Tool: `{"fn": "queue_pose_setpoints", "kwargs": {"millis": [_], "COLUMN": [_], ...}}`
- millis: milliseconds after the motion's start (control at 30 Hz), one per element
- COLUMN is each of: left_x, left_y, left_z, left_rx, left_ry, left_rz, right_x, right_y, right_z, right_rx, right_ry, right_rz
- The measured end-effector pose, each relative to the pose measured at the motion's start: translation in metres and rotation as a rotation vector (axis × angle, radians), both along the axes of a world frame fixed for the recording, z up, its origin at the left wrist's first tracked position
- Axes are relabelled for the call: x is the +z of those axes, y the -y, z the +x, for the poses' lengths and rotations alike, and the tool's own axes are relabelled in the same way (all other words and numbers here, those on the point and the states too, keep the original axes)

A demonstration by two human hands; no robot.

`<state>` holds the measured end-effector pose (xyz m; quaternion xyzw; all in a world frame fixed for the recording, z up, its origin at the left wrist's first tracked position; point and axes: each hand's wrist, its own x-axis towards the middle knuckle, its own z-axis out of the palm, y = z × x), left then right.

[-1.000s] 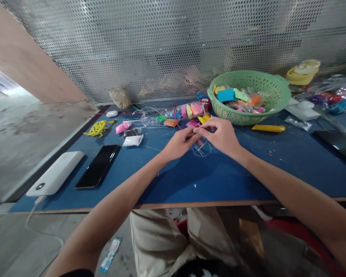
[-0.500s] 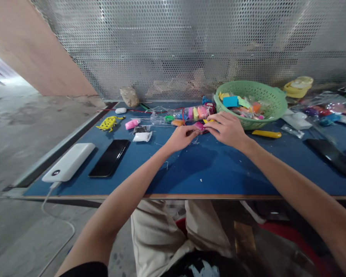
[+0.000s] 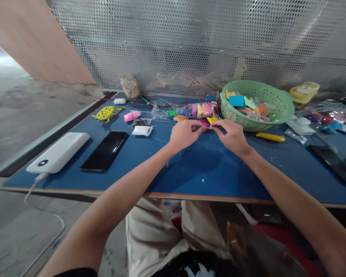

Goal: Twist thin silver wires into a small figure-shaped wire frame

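My left hand [image 3: 186, 134] and my right hand [image 3: 230, 135] meet over the middle of the blue table, thumbs and fingers pinched close together. Between the fingertips is the near edge of a small magenta packet [image 3: 204, 122], which looks like wrapped modelling clay; fingers partly cover it. A yellow packet [image 3: 212, 120] lies just behind the right fingertips. Beyond the hands is a row of coloured clay packets, among them an orange one [image 3: 180, 118], a green one [image 3: 171, 114] and a pink one [image 3: 207, 110].
Behind my right hand stands a green basket [image 3: 256, 121] of coloured packets, with a yellow-handled tool [image 3: 270, 137] before it. On the left are a yellow spotted toy [image 3: 106, 114], pink, black and white packets [image 3: 142, 130], a phone [image 3: 104, 151] and a white power bank [image 3: 58, 153]. A perforated metal panel [image 3: 173, 57] rises behind.
My right hand has come down and its fingertips have closed in beside my left ones at the magenta packet. The yellow packet now shows more fully. The view has shifted slightly.
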<state>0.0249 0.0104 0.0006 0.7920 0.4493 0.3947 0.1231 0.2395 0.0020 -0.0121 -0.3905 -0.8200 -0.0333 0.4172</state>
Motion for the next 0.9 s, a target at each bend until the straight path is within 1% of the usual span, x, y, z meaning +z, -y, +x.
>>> {"fn": "queue_pose_setpoints", "kwargs": {"millis": [100, 167, 233, 300, 400, 500, 600, 700, 800, 833, 900], "left_x": [0.000, -0.001, -0.002, -0.002, 0.002, 0.007, 0.009, 0.005, 0.001, 0.001, -0.001], "left_y": [0.002, 0.002, 0.002, 0.003, 0.005, 0.009, 0.008, 0.006, 0.003, 0.003, 0.003], "left_z": [0.002, 0.003, 0.004, 0.005, 0.005, 0.004, 0.000, -0.001, 0.001, 0.001, 0.002], "left_rx": [0.079, 0.107, 0.122, 0.133, 0.140, 0.120, 0.027, -0.135, -0.278, -0.298, -0.293], "left_ry": [-0.052, -0.072, -0.066, -0.058, -0.063, -0.056, -0.064, -0.049, 0.042, 0.069, 0.091], "left_rz": [0.036, 0.089, 0.138, 0.147, 0.061, -0.066, -0.090, -0.061, -0.105, -0.125, -0.151], "right_x": [0.000, 0.000, 0.000, -0.001, -0.004, -0.007, -0.009, -0.009, -0.008, -0.008, -0.007], "right_y": [0.003, 0.005, 0.007, 0.008, 0.005, 0.001, -0.002, -0.002, 0.000, 0.000, 0.000], "right_z": [-0.006, -0.009, -0.012, -0.013, -0.012, -0.008, -0.005, -0.004, -0.004, -0.004, -0.003], "right_rx": [-0.036, -0.050, -0.057, -0.064, -0.051, -0.031, -0.007, 0.006, 0.009, 0.019, 0.052], "right_ry": [-0.085, -0.124, -0.149, -0.165, -0.162, -0.098, -0.048, -0.050, -0.063, -0.065, -0.068], "right_rz": [-0.081, -0.114, -0.114, -0.101, -0.058, 0.034, 0.098, 0.112, 0.115, 0.117, 0.124]}}
